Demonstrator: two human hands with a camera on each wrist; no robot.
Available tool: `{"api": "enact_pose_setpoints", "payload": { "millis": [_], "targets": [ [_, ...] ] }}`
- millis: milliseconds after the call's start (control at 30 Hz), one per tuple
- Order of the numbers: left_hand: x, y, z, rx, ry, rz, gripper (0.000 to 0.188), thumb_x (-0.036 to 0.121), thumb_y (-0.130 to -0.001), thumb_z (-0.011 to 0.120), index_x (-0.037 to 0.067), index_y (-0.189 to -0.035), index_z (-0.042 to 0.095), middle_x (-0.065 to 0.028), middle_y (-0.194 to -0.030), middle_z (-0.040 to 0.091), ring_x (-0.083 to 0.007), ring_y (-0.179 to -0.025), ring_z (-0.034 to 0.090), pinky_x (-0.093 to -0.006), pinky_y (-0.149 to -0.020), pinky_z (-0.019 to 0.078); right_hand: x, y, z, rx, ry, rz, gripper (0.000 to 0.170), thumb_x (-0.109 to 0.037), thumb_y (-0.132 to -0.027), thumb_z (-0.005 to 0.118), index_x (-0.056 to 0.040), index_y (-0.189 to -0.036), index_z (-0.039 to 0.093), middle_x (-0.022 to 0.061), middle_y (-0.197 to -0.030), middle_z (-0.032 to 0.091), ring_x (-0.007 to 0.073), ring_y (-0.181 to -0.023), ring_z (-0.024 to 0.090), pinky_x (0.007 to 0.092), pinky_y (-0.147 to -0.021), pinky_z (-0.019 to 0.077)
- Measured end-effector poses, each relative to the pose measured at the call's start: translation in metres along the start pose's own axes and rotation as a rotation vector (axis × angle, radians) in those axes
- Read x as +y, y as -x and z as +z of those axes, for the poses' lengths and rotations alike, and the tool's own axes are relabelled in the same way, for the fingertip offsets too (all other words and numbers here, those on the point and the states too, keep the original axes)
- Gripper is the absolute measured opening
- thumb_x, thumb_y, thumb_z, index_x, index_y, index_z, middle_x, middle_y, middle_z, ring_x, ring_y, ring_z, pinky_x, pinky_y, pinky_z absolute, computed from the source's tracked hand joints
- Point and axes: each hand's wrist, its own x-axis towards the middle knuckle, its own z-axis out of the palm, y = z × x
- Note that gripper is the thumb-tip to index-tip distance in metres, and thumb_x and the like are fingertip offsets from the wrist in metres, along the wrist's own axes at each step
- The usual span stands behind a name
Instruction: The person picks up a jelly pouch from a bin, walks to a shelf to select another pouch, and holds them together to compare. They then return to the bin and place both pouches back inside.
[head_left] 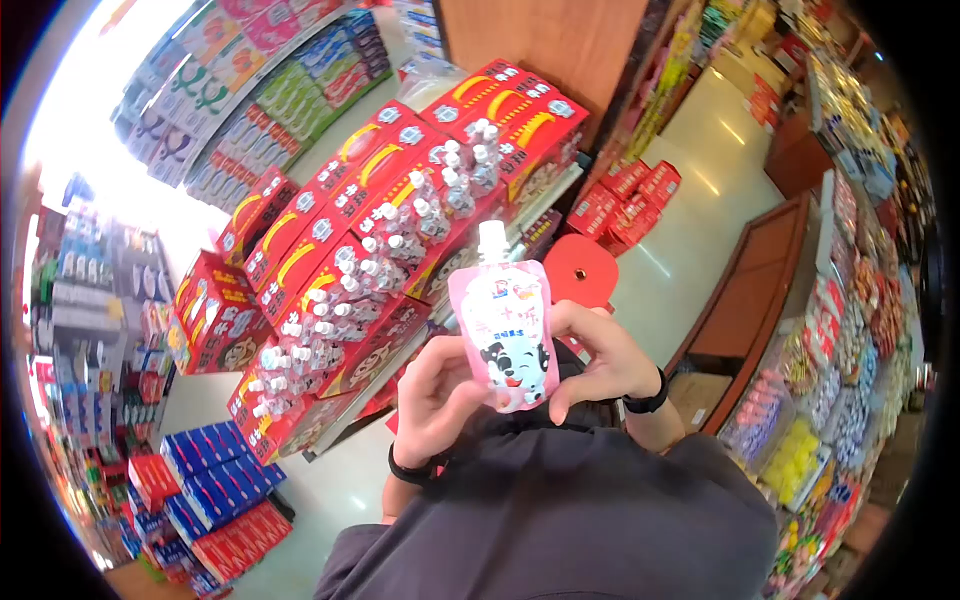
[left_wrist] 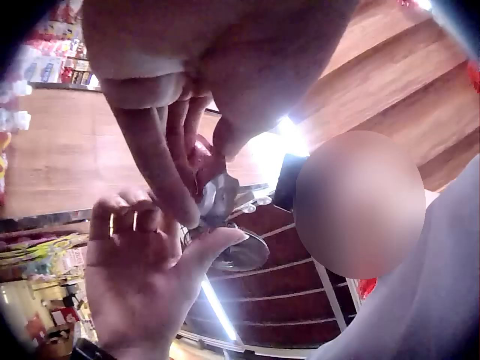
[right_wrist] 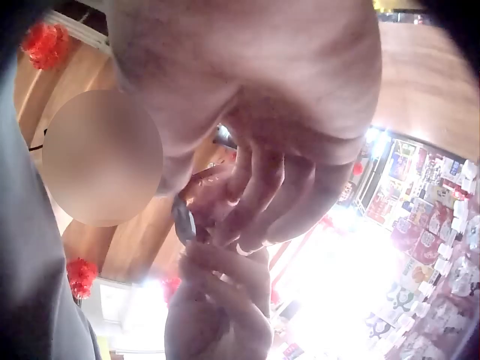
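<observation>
In the head view a pink and white spouted pouch with a white cap and a cartoon spotted dog stands upright in front of the dark-clothed body. My left hand pinches its lower left edge, and my right hand pinches the lower right edge. The printed front faces the head camera. From the left wrist, the pouch's silvery base shows between the fingers of both hands. The right wrist view catches only a small part of the pouch, the rest hidden by fingers.
Beyond the pouch is a display of red cartons, with many more capped pouches in rows on it. A red round stool stands just behind the right hand. Blue boxes are stacked at lower left; sweets shelves line the right.
</observation>
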Motion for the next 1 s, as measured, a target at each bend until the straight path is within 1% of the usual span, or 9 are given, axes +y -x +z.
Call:
{"api": "enact_pose_setpoints", "payload": {
  "millis": [167, 300, 433, 567, 600, 700, 733, 900, 1000],
  "targets": [
    [-0.004, 0.021, 0.0, 0.106, -0.008, 0.033, 0.042, 0.027, -0.104, 0.066, -0.006, -0.125, 0.052, -0.0111, -0.107, 0.069, -0.0142, -0.094, 0.067, -0.0264, -0.083, 0.0528, -0.026, 0.002, 0.019, 0.007, 0.121, -0.024, 0.059, -0.034, -0.076, 0.094, -0.0026, -0.111, 0.059, 0.0081, -0.09, 0.071, 0.0208, -0.084, 0.072, 0.0341, -0.075, 0.0553],
    [-0.014, 0.029, -0.002, 0.163, -0.079, 0.019, 0.052, 0.043, -0.102, 0.066, -0.005, -0.121, 0.054, -0.008, -0.102, 0.067, -0.0105, -0.086, 0.062, -0.024, -0.077, 0.0486, -0.03, 0.013, 0.03, 0.092, 0.141, -0.074, 0.054, -0.033, -0.077, 0.092, -0.0008, -0.106, 0.06, 0.0108, -0.093, 0.068, 0.0236, -0.087, 0.069, 0.0347, -0.078, 0.0532],
    [-0.022, 0.013, 0.012, 0.093, -0.106, -0.052, 0.063, 0.055, -0.101, 0.062, -0.005, -0.119, 0.053, -0.0062, -0.095, 0.069, -0.0081, -0.084, 0.06, -0.0232, -0.075, 0.0472, -0.025, 0.035, 0.033, 0.194, 0.156, -0.025, 0.046, -0.03, -0.084, 0.087, 0.0, -0.105, 0.06, 0.0119, -0.092, 0.066, 0.0255, -0.086, 0.068, 0.0374, -0.075, 0.0514],
    [-0.012, 0.001, 0.041, -0.052, -0.117, -0.097, 0.053, 0.05, -0.106, 0.058, -0.002, -0.116, 0.053, -0.0029, -0.096, 0.063, -0.0081, -0.086, 0.058, -0.0243, -0.078, 0.0459, -0.03, 0.068, 0.024, 0.234, 0.157, 0.118, 0.045, -0.035, -0.09, 0.082, 0.0002, -0.106, 0.059, 0.013, -0.091, 0.065, 0.0222, -0.079, 0.064, 0.0354, -0.066, 0.0481],
    [-0.015, -0.001, 0.042, -0.082, -0.14, -0.119, 0.057, 0.051, -0.104, 0.061, -0.003, -0.119, 0.052, -0.0054, -0.098, 0.068, -0.0094, -0.088, 0.062, -0.0255, -0.079, 0.0484, -0.03, 0.076, 0.021, 0.25, 0.152, 0.136, 0.046, -0.037, -0.091, 0.081, 0.0008, -0.106, 0.059, 0.0115, -0.091, 0.065, 0.0194, -0.076, 0.062, 0.0344, -0.063, 0.0463],
    [-0.019, -0.009, 0.072, -0.135, -0.077, -0.073, 0.058, 0.049, -0.102, 0.065, -0.004, -0.121, 0.052, -0.007, -0.099, 0.071, -0.0111, -0.088, 0.066, -0.0269, -0.08, 0.051, -0.043, 0.097, 0.008, 0.289, 0.04, 0.173, 0.042, -0.033, -0.093, 0.08, 0.0015, -0.104, 0.059, 0.0089, -0.093, 0.066, 0.0181, -0.082, 0.064, 0.0338, -0.07, 0.049],
    [-0.028, -0.009, 0.073, -0.191, 0.048, -0.106, 0.062, 0.039, -0.099, 0.073, -0.009, -0.13, 0.048, -0.0174, -0.11, 0.073, -0.0182, -0.099, 0.071, -0.029, -0.088, 0.0536, -0.05, 0.105, 0.002, 0.313, 0.023, 0.128, 0.039, -0.031, -0.093, 0.08, 0.0011, -0.103, 0.059, 0.0085, -0.095, 0.066, 0.0187, -0.084, 0.064, 0.0338, -0.073, 0.0495],
    [-0.039, -0.025, 0.136, -0.371, 0.09, -0.138, 0.055, 0.018, -0.092, 0.078, -0.008, -0.13, 0.047, -0.0185, -0.114, 0.072, -0.0205, -0.105, 0.07, -0.0334, -0.096, 0.0521, -0.087, 0.163, -0.036, 0.399, 0.063, 0.008, 0.028, -0.021, -0.093, 0.08, -0.0013, -0.097, 0.061, 0.0087, -0.1, 0.066, 0.0216, -0.095, 0.065, 0.0352, -0.088, 0.05],
    [-0.048, -0.034, 0.179, -0.469, 0.078, -0.176, 0.055, 0.015, -0.091, 0.078, -0.008, -0.13, 0.047, -0.0187, -0.115, 0.072, -0.0204, -0.106, 0.069, -0.0337, -0.096, 0.0519, -0.099, 0.2, -0.05, 0.524, 0.1, -0.057, 0.029, -0.02, -0.092, 0.081, -0.0028, -0.091, 0.057, 0.0084, -0.096, 0.064, 0.0216, -0.091, 0.064, 0.0358, -0.082, 0.0487]
  ]
}}
